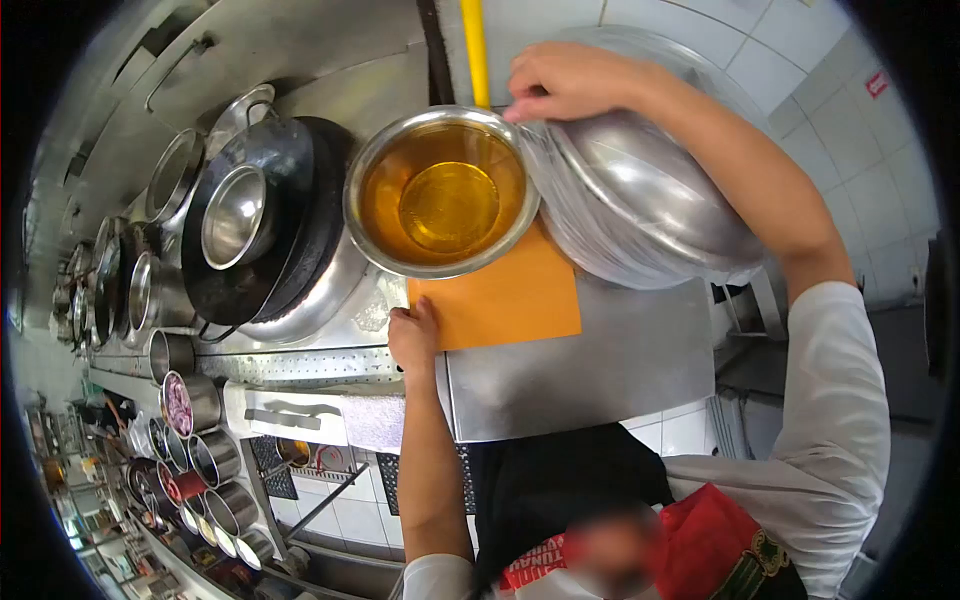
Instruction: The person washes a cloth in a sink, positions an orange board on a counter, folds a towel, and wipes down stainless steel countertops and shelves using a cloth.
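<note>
A steel bowl with clear amber liquid stands partly over an orange cutting board on the steel counter. My left hand grips the board's left front corner, its fingers wrapped over the edge. My right hand reaches across to the bowl's upper right, fingers curled in at the edge of the clear plastic wrap around a large metal bowl. Whether the fingertips pinch the plastic or the small bowl's rim cannot be made out.
Left of the amber bowl are black woks with a small steel bowl inside. Several metal pots line the lower left. A yellow pole stands behind the bowl. A white towel hangs at the counter's front edge.
</note>
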`<act>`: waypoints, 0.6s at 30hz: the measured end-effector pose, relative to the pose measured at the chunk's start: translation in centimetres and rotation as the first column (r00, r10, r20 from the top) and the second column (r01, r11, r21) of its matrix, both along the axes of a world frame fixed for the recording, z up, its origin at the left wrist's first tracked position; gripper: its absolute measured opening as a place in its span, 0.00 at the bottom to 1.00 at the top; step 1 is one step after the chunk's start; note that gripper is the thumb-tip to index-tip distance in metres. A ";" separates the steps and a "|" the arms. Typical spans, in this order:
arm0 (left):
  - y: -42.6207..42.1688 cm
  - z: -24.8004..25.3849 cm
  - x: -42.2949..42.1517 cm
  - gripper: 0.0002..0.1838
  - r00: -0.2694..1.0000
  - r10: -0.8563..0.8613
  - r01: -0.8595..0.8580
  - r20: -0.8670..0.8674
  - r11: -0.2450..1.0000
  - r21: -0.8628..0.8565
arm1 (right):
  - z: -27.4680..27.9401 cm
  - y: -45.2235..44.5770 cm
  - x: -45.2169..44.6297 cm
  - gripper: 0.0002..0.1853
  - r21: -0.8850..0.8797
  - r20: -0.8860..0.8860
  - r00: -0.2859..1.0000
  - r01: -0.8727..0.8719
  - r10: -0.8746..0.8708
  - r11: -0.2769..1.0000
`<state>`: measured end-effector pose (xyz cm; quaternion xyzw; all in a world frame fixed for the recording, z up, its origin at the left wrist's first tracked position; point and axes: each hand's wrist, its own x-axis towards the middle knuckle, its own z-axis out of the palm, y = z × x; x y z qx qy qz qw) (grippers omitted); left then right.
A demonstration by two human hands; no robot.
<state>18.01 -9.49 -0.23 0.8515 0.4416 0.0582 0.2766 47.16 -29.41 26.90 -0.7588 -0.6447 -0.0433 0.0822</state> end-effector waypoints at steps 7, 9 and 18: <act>5.2 1.8 2.0 0.22 0.926 0.024 -0.022 0.378 1.000 -0.010 | -0.4 -3.7 -19.5 0.13 -0.237 -0.750 0.557 0.279 -0.358 0.931; 7.8 6.3 5.6 0.23 0.824 0.058 0.054 0.564 0.982 -0.180 | -9.5 -4.4 -18.9 0.15 -0.242 -0.929 0.086 0.596 -0.361 0.766; 17.0 9.9 18.0 0.18 0.835 -0.259 0.496 0.485 0.734 -0.463 | -18.1 0.9 -15.6 0.12 -0.149 -0.963 -0.228 0.894 0.143 0.422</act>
